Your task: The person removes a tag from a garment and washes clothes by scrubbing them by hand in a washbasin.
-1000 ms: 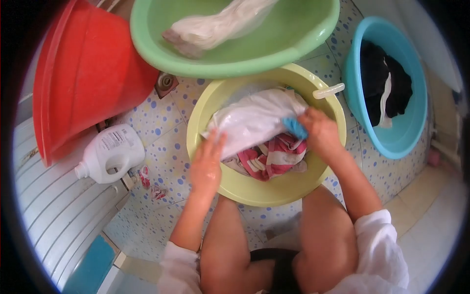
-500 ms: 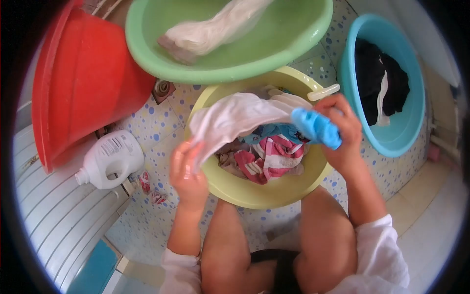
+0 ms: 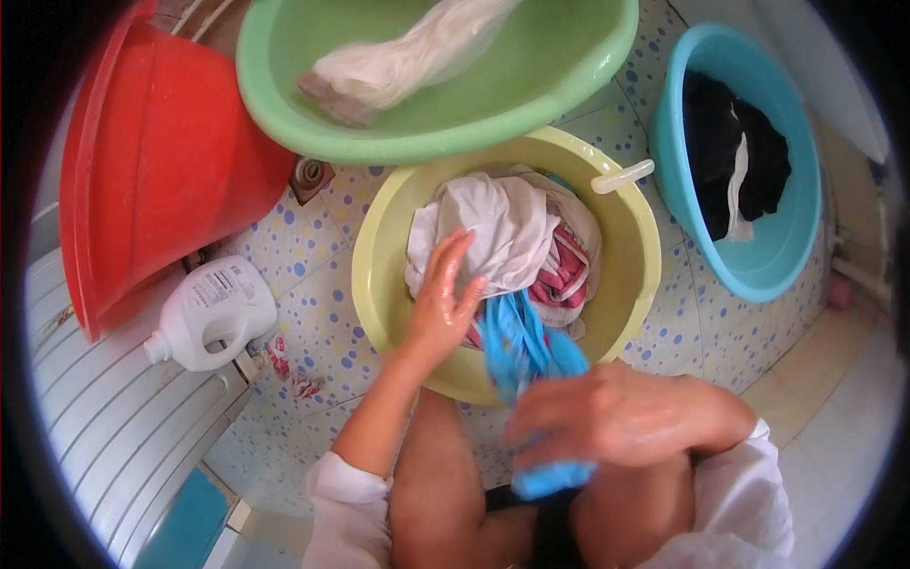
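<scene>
My right hand (image 3: 592, 412) grips a blue cloth (image 3: 531, 341) near my lap, slightly blurred. The cloth stretches up over the near rim of the yellow basin (image 3: 379, 313). Over the left part of that basin is my left hand (image 3: 443, 302), its wet fingers spread. It appears to touch the pale pinkish-white garment (image 3: 493, 228) heaped in the basin; whether it also touches the blue cloth is hard to see. A red-and-white striped cloth (image 3: 566, 264) shows beside the pale garment. On the basin's right rim rests a whitish bar (image 3: 622, 177), perhaps soap.
A green tub (image 3: 417, 152) at the top holds water and a whitish garment (image 3: 408, 62). Right stands a blue tub (image 3: 673, 114) with black clothing (image 3: 730, 156). Left are a red tub (image 3: 175, 142), a white detergent bottle (image 3: 213, 313) and a floor drain (image 3: 310, 171).
The pale garment has dropped from my left hand's hold into the basin. My right hand has come down toward my lap, drawing the blue cloth out long.
</scene>
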The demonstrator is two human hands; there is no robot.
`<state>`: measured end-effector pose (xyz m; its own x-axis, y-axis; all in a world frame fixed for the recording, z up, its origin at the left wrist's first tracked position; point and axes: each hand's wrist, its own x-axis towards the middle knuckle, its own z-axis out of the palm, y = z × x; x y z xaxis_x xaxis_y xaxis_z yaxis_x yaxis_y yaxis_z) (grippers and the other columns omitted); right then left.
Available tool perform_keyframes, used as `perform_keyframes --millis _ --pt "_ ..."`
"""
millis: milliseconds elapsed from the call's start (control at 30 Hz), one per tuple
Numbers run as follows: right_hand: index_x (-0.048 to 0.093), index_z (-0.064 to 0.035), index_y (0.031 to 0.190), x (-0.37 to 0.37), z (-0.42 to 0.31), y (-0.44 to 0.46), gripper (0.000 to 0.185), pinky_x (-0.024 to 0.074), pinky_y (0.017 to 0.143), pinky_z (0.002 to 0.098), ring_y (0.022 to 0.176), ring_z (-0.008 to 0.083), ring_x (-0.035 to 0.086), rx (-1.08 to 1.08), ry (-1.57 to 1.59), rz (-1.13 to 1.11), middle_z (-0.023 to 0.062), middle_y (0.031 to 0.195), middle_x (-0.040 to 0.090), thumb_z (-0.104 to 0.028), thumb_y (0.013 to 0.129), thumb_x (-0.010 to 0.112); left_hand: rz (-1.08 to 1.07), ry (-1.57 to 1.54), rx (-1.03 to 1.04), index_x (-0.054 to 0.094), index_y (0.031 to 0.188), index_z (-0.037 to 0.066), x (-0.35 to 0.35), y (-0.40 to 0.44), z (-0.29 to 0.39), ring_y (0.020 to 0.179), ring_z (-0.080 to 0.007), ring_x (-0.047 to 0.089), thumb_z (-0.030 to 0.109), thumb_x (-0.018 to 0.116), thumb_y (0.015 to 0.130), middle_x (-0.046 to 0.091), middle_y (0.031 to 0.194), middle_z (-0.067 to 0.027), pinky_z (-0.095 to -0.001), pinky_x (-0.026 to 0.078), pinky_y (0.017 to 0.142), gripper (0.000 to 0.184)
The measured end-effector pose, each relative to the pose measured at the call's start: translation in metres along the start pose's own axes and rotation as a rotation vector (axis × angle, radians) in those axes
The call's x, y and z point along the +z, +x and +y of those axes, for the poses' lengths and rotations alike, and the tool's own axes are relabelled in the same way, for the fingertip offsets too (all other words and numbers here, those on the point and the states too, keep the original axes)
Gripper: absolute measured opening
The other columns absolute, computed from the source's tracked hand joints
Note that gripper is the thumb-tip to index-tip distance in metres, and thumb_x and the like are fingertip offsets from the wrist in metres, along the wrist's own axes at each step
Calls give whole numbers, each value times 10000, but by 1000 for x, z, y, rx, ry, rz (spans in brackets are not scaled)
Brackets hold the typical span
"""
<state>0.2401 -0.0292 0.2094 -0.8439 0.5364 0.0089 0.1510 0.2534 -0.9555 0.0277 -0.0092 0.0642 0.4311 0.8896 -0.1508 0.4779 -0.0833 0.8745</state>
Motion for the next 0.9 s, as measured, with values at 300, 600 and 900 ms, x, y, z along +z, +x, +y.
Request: perform_keyframes --millis 300,600,900 --pt "603 -87 1056 11 63 4 367 431 816 405 960 316 539 366 -170 -449 156 1026 555 -187 705 639 -114 381 -57 407 1263 75 39 -3 -43 1160 -374 374 70 581 762 340 1262 -203 -409 362 940 531" --pt "529 -12 1027 41 204 59 331 468 698 427 776 428 560 773 -220 695 212 981 569 -183 759 622 13 92 -253 463 1131 31 34 -9 -27 1011 -316 479 100 597 753 466 1065 -156 -371 397 874 407" --pt "370 -62 1228 41 216 92 468 461 765 421 938 379 532 769 -262 889 206 1075 497 -159 805 546 83 531 -428 351 1329 185 46 31 -69 1241 -414 241 312 479 858 228 1380 -209 -507 209 1003 505"
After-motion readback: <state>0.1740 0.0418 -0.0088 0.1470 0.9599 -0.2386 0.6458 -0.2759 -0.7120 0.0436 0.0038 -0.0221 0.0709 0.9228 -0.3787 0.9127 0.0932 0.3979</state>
